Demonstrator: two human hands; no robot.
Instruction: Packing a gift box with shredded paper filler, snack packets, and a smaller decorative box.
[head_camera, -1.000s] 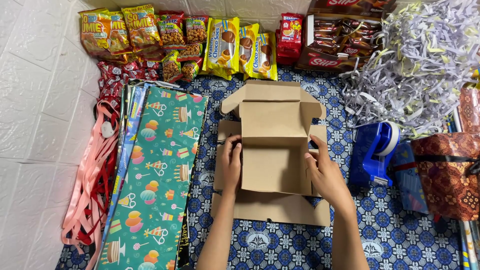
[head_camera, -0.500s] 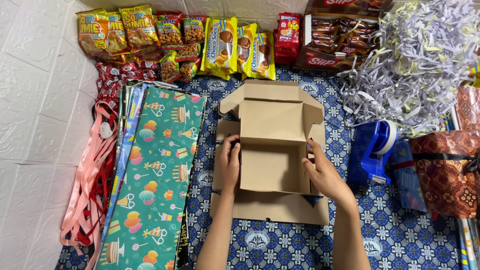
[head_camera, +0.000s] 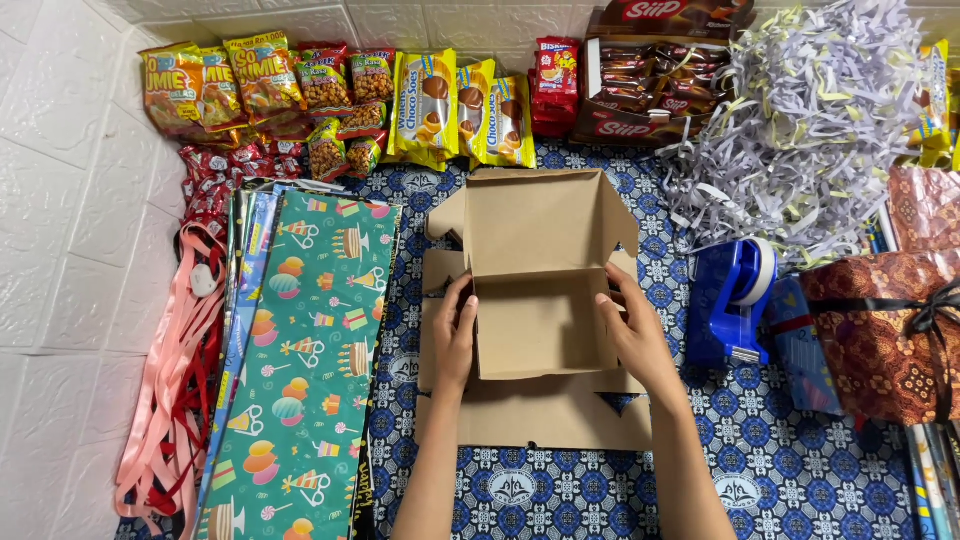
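Observation:
A brown cardboard box (head_camera: 538, 300), partly folded up, lies on the blue patterned cloth (head_camera: 760, 460) in the middle. Its back lid stands raised and its front flap lies flat toward me. My left hand (head_camera: 455, 335) presses against the box's left side wall. My right hand (head_camera: 635, 335) holds the right side wall, fingers curled over its top edge. The inside of the box is bare.
Sheets of birthday wrapping paper (head_camera: 305, 370) and pink ribbons (head_camera: 170, 380) lie at the left. Snack packets (head_camera: 330, 100) line the back wall, beside a carton of bars (head_camera: 650, 90). Shredded paper (head_camera: 810, 140), a blue tape dispenser (head_camera: 735, 300) and a wrapped gift (head_camera: 885, 330) sit at the right.
Both hands have drawn the side walls upright and closer in; the box now has a squarer, deeper shape. The view has shifted slightly.

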